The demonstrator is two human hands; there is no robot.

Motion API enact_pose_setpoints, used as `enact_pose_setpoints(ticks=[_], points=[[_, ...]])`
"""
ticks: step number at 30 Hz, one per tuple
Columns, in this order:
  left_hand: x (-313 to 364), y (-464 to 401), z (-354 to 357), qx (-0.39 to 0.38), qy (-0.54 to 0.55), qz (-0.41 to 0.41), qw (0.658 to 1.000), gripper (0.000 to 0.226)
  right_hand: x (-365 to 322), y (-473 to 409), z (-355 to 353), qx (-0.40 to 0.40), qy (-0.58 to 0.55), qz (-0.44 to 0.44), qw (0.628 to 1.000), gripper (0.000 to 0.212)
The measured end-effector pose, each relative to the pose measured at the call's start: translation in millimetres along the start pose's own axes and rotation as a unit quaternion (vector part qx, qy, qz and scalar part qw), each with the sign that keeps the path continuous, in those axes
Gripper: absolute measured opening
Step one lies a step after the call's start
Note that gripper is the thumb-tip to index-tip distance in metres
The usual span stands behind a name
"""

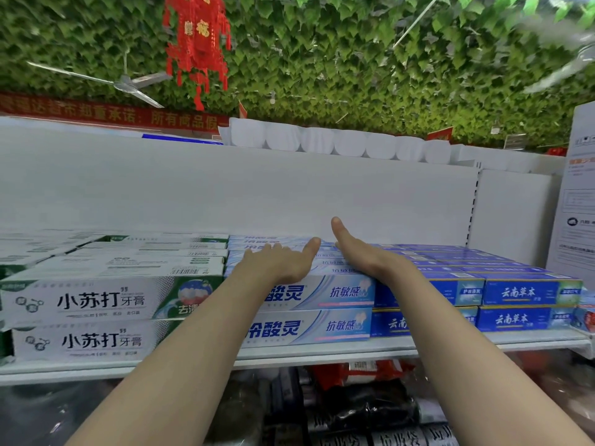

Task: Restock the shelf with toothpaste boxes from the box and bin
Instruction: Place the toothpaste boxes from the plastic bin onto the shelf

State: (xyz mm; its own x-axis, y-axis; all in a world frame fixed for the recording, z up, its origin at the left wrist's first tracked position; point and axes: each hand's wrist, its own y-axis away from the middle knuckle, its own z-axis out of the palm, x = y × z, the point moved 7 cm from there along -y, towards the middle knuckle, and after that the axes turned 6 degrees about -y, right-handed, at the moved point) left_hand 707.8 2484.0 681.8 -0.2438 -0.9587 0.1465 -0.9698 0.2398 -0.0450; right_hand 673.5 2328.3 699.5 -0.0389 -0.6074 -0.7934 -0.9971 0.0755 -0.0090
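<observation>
Pale blue-and-white toothpaste boxes [338, 292] lie stacked two high in the middle of the white shelf [322, 352]. My left hand [283, 263] rests flat on top of this stack, fingers spread and thumb out to the right. My right hand [360, 252] stands on its edge at the stack's right side, fingers straight and pointing toward the back panel. Neither hand holds a box. White-and-green toothpaste boxes [106, 300] fill the shelf's left part. Dark blue toothpaste boxes [528, 292] fill the right part.
A white back panel [257, 194] rises behind the stacks, with white paper rolls [322, 143] on top. A white carton [576, 204] stands at the far right. Dark packaged goods [354, 410] sit on the shelf below. Leafy ceiling, a fan and a red lantern hang overhead.
</observation>
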Motion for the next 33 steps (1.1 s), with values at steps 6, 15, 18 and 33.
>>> enact_pose_setpoints(ticks=[6, 15, 18, 33], points=[[-3, -1, -1, 0.012, -0.021, -0.004, 1.0, 0.099, -5, 5, 3, -0.002, 0.012, -0.004, 1.0, 0.092], [-5, -1, -1, 0.018, -0.011, -0.007, 1.0, 0.098, -4, -2, 6, 0.002, 0.044, 0.001, 0.999, 0.099], [-5, -3, -2, 0.023, -0.008, -0.007, 1.0, 0.096, -4, -1, 5, 0.015, 0.054, 0.001, 0.998, 0.1], [16, 111, 7, 0.491, 0.026, 0.072, 0.868, 0.079, 9, 108, 28, 0.471, -0.015, -0.463, 0.751, 0.043]])
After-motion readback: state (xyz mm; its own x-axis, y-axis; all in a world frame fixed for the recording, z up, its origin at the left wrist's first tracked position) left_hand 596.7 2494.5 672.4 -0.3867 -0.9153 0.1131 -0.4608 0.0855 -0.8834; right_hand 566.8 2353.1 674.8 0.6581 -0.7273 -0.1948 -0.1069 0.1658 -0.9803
